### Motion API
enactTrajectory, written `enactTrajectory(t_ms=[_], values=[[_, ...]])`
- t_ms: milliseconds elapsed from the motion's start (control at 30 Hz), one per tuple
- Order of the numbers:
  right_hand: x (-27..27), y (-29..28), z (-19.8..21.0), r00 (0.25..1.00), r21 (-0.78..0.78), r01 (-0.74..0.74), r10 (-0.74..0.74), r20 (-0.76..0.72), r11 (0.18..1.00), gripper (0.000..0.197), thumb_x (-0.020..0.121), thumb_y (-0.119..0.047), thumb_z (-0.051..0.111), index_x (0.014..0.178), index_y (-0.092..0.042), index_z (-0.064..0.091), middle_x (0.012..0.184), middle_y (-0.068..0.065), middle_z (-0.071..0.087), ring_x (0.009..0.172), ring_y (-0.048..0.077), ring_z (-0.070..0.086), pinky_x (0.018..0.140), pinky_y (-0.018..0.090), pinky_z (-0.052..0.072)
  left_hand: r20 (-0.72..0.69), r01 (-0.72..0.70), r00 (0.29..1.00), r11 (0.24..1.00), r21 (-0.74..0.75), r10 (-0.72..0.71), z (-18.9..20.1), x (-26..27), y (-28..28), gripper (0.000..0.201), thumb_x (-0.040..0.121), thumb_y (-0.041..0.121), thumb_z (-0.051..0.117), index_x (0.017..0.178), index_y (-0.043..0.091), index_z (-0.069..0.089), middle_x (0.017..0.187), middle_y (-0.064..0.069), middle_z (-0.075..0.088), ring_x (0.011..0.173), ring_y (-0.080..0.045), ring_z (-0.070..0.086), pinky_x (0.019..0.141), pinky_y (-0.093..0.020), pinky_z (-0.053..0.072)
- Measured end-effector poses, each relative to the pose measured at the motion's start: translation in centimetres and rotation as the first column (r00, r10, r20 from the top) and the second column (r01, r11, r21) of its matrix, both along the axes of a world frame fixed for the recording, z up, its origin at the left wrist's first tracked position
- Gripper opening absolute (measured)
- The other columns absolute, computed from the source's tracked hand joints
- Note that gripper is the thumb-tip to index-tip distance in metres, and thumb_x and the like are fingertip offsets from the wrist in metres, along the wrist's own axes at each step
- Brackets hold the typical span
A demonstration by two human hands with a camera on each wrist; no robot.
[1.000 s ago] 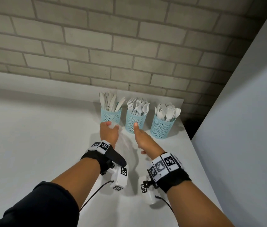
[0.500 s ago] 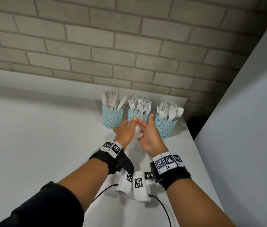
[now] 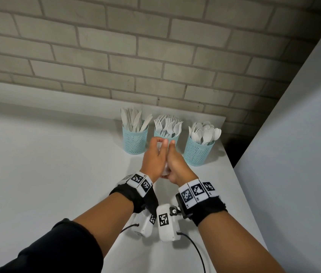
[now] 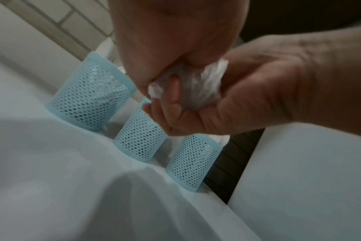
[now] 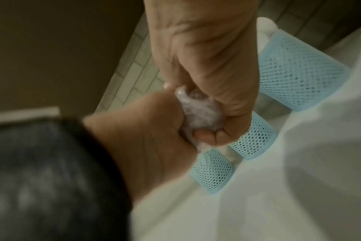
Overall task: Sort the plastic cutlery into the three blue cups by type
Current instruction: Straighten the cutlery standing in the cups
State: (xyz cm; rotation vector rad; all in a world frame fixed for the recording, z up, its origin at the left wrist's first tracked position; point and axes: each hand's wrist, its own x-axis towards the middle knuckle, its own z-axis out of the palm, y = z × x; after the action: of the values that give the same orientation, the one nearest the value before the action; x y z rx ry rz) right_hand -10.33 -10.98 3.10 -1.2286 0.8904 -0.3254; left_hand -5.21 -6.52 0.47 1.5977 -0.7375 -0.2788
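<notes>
Three blue mesh cups stand in a row near the wall: the left cup (image 3: 135,141) holds white knives (image 3: 134,120), the middle cup (image 3: 175,135) forks (image 3: 167,125), the right cup (image 3: 199,152) spoons (image 3: 205,133). My left hand (image 3: 154,158) and right hand (image 3: 177,164) are pressed together in front of the middle cup. Between them they grip a crumpled wad of clear plastic (image 4: 198,88), also seen as the wad (image 5: 200,114) in the right wrist view. Fingers of both hands curl round it. No loose cutlery shows on the table.
The white table (image 3: 57,174) runs along a brick wall (image 3: 155,56) behind the cups. A pale panel (image 3: 293,154) rises at the right, with a dark gap (image 3: 232,148) beside the right cup. The table's right edge lies close to my right forearm.
My hands were apart near the left and middle cups one second ago. They have come together in front of the middle cup and now squeeze the plastic wad between them.
</notes>
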Motion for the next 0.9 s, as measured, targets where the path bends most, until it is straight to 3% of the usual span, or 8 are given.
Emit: enactTrajectory(t_ms=[133,200,400,533,600,700,767,900], values=[[0.3,0.0,-0.7,0.998,-0.336,0.04,-0.053,-0.031,0.941,0.065,0.095,-0.059,0.018,0.086,-0.019,0.068,0.096,0.013,0.071,0.09,0.025,0.066,0.08,0.039,0.054,0.14,-0.019,0.99,0.995,0.096,0.005,-0.3,0.4,-0.6,0.036,0.099,0.038,0.036,0.102,0.008,0.056,0.095,-0.008,0.058,0.091,-0.021,0.056,0.086,-0.034,0.046],[-0.1,-0.2,-0.7,0.999,-0.429,0.022,-0.04,-0.035,0.903,0.066,0.097,-0.055,0.02,0.092,-0.011,0.069,0.094,0.014,0.071,0.09,0.026,0.066,0.082,0.04,0.054,0.107,-0.022,0.994,0.988,0.152,0.006,-0.2,0.5,-0.5,0.039,0.1,0.037,0.035,0.104,0.005,0.056,0.106,-0.016,0.05,0.097,-0.022,0.047,0.092,-0.026,0.038],[-0.3,-0.4,-0.9,0.999,-0.514,-0.001,0.019,0.03,0.858,0.048,0.102,-0.035,0.027,0.098,-0.005,0.065,0.087,0.01,0.065,0.082,0.02,0.061,0.071,0.028,0.047,0.135,-0.046,0.99,0.994,0.095,0.033,0.4,-0.1,-0.1,0.029,0.101,0.027,0.036,0.086,0.005,0.05,0.071,0.002,0.048,0.068,-0.012,0.046,0.057,-0.01,0.036],[-0.5,-1.0,-1.3,0.997,-0.398,-0.071,0.055,-0.053,0.915,0.041,0.1,-0.042,0.028,0.118,-0.012,0.05,0.116,0.007,0.059,0.101,0.021,0.056,0.08,0.034,0.048,0.164,-0.043,0.986,0.99,0.136,0.02,0.5,0.0,0.1,0.032,0.1,0.028,0.037,0.077,0.011,0.049,0.065,0.003,0.047,0.06,-0.009,0.044,0.054,-0.016,0.033],[-1.2,-0.8,-0.9,0.976,-0.141,-0.176,0.155,-0.153,0.974,0.054,0.095,-0.059,0.022,0.129,-0.023,0.044,0.124,0.004,0.055,0.102,0.025,0.058,0.074,0.036,0.054,0.206,-0.087,0.977,0.989,0.118,0.061,0.7,0.1,0.3,0.033,0.1,0.029,0.039,0.069,0.016,0.041,0.059,0.005,0.042,0.055,-0.006,0.039,0.052,-0.019,0.029],[-2.1,-0.6,-0.2,0.962,0.128,-0.251,0.262,-0.076,0.959,0.059,0.09,-0.068,0.018,0.121,-0.031,0.051,0.119,0.007,0.06,0.1,0.029,0.062,0.061,0.035,0.058,0.285,-0.097,0.957,0.982,0.16,0.049,0.6,-0.3,0.4,0.021,0.099,0.031,0.041,0.088,0.015,0.048,0.065,0.003,0.055,0.06,-0.013,0.052,0.058,-0.022,0.039],[-2.0,-0.9,0.2,0.988,0.212,-0.155,0.151,0.037,0.965,0.056,0.093,-0.063,0.019,0.117,-0.028,0.055,0.111,0.005,0.065,0.099,0.024,0.064,0.059,0.035,0.058,0.364,-0.125,0.931,0.956,0.264,0.021,0.3,-0.7,0.4,0.027,0.099,0.036,0.038,0.1,0.013,0.052,0.076,-0.006,0.064,0.072,-0.024,0.06,0.071,-0.032,0.046],[-1.5,-1.1,0.5,0.997,0.146,-0.032,0.022,0.071,0.989,0.048,0.097,-0.052,0.029,0.102,-0.016,0.06,0.084,0.005,0.07,0.077,0.018,0.067,0.065,0.036,0.055,0.473,-0.264,0.88,0.872,0.411,0.043,0.6,-1.1,0.3,0.042,0.1,0.035,0.029,0.098,0.006,0.059,0.096,-0.013,0.061,0.099,-0.031,0.053,0.082,-0.039,0.04]])
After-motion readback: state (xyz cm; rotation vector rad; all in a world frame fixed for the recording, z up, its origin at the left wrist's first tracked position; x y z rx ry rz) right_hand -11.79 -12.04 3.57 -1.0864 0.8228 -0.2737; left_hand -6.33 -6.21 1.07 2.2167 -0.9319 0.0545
